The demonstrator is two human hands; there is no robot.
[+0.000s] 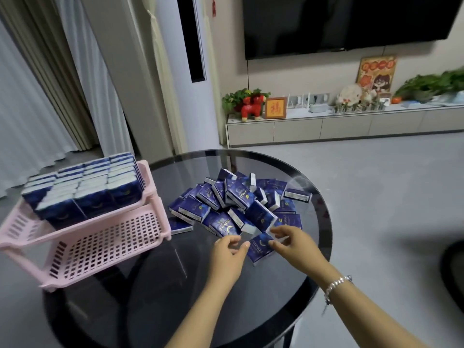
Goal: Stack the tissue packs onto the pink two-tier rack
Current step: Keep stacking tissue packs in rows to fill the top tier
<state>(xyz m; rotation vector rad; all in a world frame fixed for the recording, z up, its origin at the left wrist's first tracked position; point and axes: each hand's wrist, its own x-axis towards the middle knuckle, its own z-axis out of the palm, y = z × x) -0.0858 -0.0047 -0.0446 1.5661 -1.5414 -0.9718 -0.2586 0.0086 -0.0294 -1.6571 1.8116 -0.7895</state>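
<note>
Top tier of the pink rack [150, 197], off to the hands' left, looks full; bottom tier's bare. Big pile of tissue packs [238, 204] sits just beyond both hands. Right hand [292, 243] pinches one pack [259, 247]; left hand [227, 249] reaches in loose, holding nothing.

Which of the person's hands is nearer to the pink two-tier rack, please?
The left hand is nearer: the pink rack stands off to its left. The right hand is farther, beyond a tissue pack between the hands.
</note>
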